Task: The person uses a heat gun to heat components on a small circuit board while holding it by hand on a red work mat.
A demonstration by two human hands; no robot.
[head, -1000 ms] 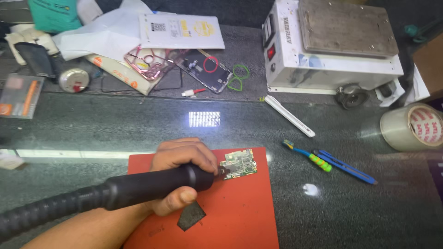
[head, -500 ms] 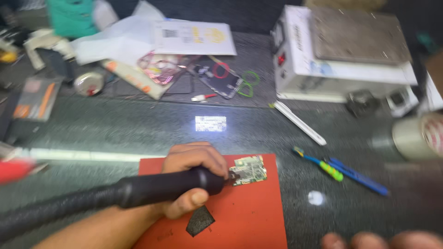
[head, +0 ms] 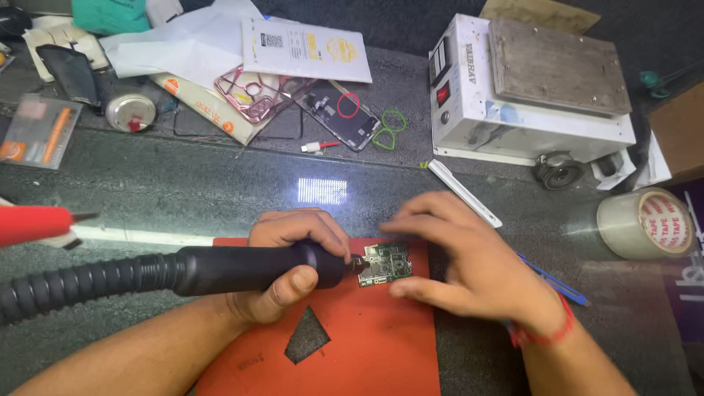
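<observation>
My left hand (head: 290,260) grips a black hot-air tool handle (head: 242,270) with a ribbed black hose (head: 66,287) trailing left. Its nozzle tip touches the left edge of a small green circuit board (head: 386,264) lying on an orange-red mat (head: 367,337). My right hand (head: 469,264) rests over the board's right side, thumb and fingers pressing its edges. A dark torn patch (head: 306,337) marks the mat below my left hand.
A white box-shaped heating machine (head: 528,88) stands at the back right, a roll of clear tape (head: 645,224) to the right. Phone parts (head: 334,110), a pink phone case (head: 253,95), papers and a white stick (head: 463,192) lie behind. A red tool tip (head: 37,222) enters from the left.
My right hand has come in from the lower right and settled on the circuit board. The left hand keeps the tool at the board's edge. A red tool tip now shows at left.
</observation>
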